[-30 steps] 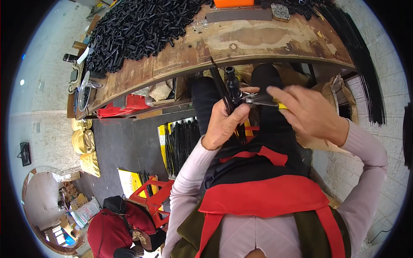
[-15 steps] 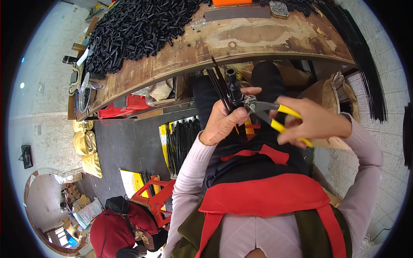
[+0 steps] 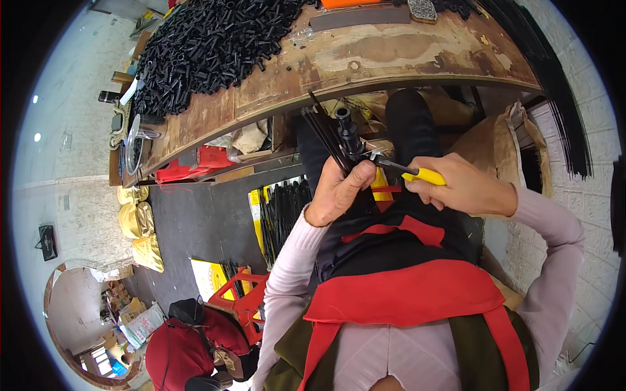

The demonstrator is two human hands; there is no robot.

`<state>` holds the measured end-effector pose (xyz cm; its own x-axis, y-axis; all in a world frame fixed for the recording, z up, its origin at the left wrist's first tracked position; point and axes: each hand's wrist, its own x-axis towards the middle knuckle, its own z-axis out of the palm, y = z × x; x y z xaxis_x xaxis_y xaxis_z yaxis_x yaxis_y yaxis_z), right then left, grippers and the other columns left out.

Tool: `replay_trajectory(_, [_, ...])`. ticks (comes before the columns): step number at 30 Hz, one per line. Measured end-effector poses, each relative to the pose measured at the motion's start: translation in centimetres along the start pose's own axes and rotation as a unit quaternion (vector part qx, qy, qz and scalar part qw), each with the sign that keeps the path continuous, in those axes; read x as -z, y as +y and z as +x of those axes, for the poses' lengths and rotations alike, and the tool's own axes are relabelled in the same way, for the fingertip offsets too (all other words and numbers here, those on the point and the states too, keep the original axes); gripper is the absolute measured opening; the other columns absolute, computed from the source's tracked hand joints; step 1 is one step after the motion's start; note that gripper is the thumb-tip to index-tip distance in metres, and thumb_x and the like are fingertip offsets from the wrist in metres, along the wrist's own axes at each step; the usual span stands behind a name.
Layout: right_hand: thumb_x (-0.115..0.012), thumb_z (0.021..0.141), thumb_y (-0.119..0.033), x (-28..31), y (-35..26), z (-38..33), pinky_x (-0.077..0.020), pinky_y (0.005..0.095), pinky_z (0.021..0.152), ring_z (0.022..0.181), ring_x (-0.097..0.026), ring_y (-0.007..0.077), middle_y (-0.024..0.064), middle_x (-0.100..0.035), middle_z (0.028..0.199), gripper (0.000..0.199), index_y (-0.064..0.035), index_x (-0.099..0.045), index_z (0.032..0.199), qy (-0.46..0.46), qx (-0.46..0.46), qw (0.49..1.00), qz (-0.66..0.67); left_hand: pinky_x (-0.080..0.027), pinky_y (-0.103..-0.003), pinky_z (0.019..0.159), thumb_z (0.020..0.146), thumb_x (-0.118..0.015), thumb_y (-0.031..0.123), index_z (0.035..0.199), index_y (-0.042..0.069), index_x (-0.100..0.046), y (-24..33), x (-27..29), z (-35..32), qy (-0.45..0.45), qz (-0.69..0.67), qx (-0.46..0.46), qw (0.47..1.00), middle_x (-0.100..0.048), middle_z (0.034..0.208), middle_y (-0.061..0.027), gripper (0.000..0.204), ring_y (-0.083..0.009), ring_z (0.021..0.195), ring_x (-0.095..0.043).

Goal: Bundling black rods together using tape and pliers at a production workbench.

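Note:
My left hand [image 3: 339,195] is closed around a black tubular part [image 3: 347,130] and a bundle of thin black rods [image 3: 323,133]. The tube stands up out of the fist with its hollow end on top, and the rods lean away to its left. In my right hand [image 3: 466,184] are pliers [image 3: 425,176] with yellow grips, its fingers wrapped about the handles. The dark jaws reach to a small metal piece at the side of the tube, next to my left thumb. Whether the jaws bite on that piece is too small to tell.
Beyond my lap runs a worn wooden bench [image 3: 391,55] with a big heap of short black tubes [image 3: 222,52]. Long black rods [image 3: 564,111] hang over its right end. A paper sack [image 3: 486,146] stands at right. More rods [image 3: 280,215] and a red stool [image 3: 244,296] are at left.
The pliers have turned and their handles have come together. My right hand now wraps them more tightly. The tube and rods have shifted slightly left.

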<state>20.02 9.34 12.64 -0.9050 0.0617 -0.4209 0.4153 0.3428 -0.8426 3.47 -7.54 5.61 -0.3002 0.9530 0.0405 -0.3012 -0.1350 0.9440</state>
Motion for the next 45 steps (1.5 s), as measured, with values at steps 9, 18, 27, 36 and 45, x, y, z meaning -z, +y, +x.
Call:
replay_trajectory(9, [-0.047, 0.102, -0.038, 3.5, -2.3, 0.0, -0.0480, 0.0278, 0.060, 0.070, -0.069, 0.0152, 0.0101, -0.069, 0.085, 0.042, 0.0022, -0.059, 0.097, -0.184, -0.123, 0.963, 0.154, -0.032, -0.022, 0.056, 0.097, -0.059, 0.038, 0.092, 0.003, -0.053, 0.3, -0.5, 0.1, -0.015, 0.007, -0.011, 1.000, -0.042, 0.070, 0.0044, 0.036, -0.0059, 0.063, -0.037])
replay_trajectory(18, [-0.050, 0.101, -0.036, 2.5, -2.5, -0.1, -0.0346, 0.0238, 0.043, 0.049, -0.043, 0.0081, 0.0016, -0.048, 0.065, 0.036, -0.0034, -0.053, 0.087, -0.158, -0.185, 0.946, 0.214, -0.030, -0.022, 0.055, 0.099, -0.058, 0.034, 0.097, 0.002, -0.054, 0.1, -0.7, 0.5, -0.033, -0.018, -0.006, 0.999, -0.042, 0.070, 0.0047, 0.032, -0.0056, 0.062, -0.036])
replay_trajectory(27, [-0.052, 0.098, -0.042, 1.6, -1.6, -0.5, -0.0400, 0.0231, 0.043, 0.049, -0.050, 0.0081, 0.0015, -0.053, 0.066, 0.041, -0.0019, -0.057, 0.098, -0.057, -0.122, 0.976, 0.170, -0.031, -0.021, 0.055, 0.099, -0.058, 0.027, 0.096, 0.003, -0.054, -0.1, -0.8, 0.8, 0.007, -0.018, 0.003, 1.000, -0.043, 0.071, 0.0054, 0.025, -0.0047, 0.063, -0.036])
replay_trajectory(36, [-0.053, 0.099, -0.034, 4.8, -6.2, 0.7, -0.0425, 0.0273, 0.045, 0.049, -0.053, 0.0112, 0.0044, -0.056, 0.062, 0.033, -0.0006, -0.054, 0.094, -0.122, -0.144, 0.974, -0.128, -0.031, -0.021, 0.054, 0.100, -0.057, 0.024, 0.111, 0.001, -0.052, -0.2, -1.2, 0.8, 0.068, 0.029, -0.015, 0.997, -0.045, 0.072, 0.0049, 0.026, -0.0040, 0.062, -0.038])
replay_trajectory(45, [-0.056, 0.092, -0.011, -0.1, 0.3, 0.5, -0.0449, 0.0390, 0.088, 0.098, -0.058, 0.0315, 0.0160, -0.058, 0.106, 0.044, -0.0067, -0.048, 0.136, 0.132, 0.138, 0.962, -0.195, -0.033, -0.022, 0.054, 0.098, -0.059, 0.021, 0.114, 0.004, -0.046, -0.5, 0.2, 0.4, 0.072, -0.090, -0.044, 0.992, -0.045, 0.076, 0.0010, 0.026, -0.0063, 0.061, -0.040])
